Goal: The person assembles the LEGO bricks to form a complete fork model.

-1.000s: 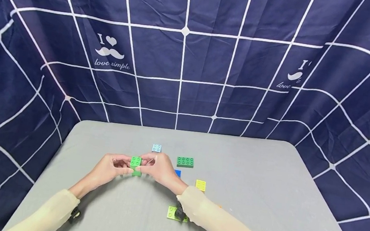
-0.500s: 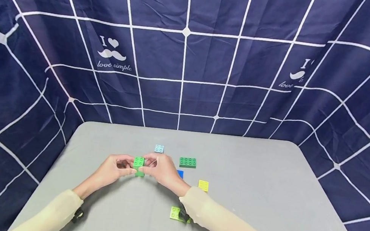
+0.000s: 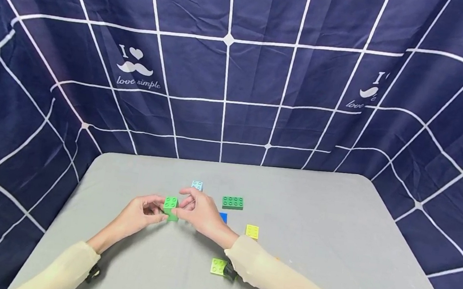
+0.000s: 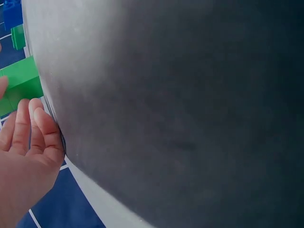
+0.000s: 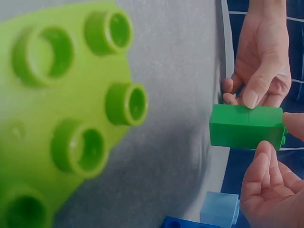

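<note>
Two bright green toy building bricks form an upright stack, with studs on top and a seam visible in the right wrist view. My left hand pinches this stack from its left side, thumb in front and fingers behind. On the other side is my right hand, its thumb at the upper brick and its index finger raised off to the right. In the right wrist view, right fingertips lie right at the brick's edge, loosely spread.
Beyond the right hand lie a light blue brick and a dark green brick. A blue brick is partly hidden by that hand. Nearer are a yellow brick and a lime brick under the right wrist. All rest on a grey table.
My right index finger has lifted away from the green stack, and the right fingers are spread wider. My left hand keeps hold of the stack in nearly the same place.
</note>
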A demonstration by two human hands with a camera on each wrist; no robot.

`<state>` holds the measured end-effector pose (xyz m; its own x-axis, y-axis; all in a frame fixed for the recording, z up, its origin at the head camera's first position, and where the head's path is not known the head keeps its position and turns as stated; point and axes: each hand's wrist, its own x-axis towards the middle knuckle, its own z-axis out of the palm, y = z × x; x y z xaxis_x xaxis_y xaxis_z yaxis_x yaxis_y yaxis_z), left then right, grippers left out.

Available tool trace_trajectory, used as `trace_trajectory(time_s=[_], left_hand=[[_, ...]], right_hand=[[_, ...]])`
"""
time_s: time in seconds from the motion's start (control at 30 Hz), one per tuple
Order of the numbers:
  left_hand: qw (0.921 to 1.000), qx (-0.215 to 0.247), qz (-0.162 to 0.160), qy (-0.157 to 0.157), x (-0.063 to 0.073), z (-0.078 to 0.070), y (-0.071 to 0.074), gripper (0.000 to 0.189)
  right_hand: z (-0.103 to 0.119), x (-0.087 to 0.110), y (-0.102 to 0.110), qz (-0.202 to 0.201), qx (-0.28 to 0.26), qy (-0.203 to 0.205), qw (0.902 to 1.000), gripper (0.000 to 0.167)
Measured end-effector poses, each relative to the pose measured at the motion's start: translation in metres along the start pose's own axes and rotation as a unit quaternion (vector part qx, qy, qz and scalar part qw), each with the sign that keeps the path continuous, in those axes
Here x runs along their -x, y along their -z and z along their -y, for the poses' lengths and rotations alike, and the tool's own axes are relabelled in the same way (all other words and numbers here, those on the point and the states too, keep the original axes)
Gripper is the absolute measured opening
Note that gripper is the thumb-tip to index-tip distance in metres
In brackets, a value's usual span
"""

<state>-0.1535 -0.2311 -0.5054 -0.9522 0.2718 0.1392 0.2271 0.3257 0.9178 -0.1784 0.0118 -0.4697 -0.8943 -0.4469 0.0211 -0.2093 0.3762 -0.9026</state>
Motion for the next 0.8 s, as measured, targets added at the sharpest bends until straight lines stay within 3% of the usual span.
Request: trace_trajectory(time_s=[0.4, 0.63, 0.8], left_hand=[[0.9990, -0.011, -0.040, 0.013, 0.019, -0.002, 0.002, 0.050], [0.9913, -0.071, -0.108, 0.022, 0.031, -0.008, -0.005, 0.030], [0.9874, -0.091, -0.129, -0.010, 0.039, -0.012, -0.014, 0.025]], right_hand=[[0.002, 0.013, 0.005, -0.009, 0.000, -0.007, 0.9999, 0.053], [0.003, 0.026, 0.016, -0.023, -0.010, 0.014, 0.9996, 0.045], [0.002, 0.036, 0.025, -0.024, -0.007, 0.027, 0.9993, 0.037]])
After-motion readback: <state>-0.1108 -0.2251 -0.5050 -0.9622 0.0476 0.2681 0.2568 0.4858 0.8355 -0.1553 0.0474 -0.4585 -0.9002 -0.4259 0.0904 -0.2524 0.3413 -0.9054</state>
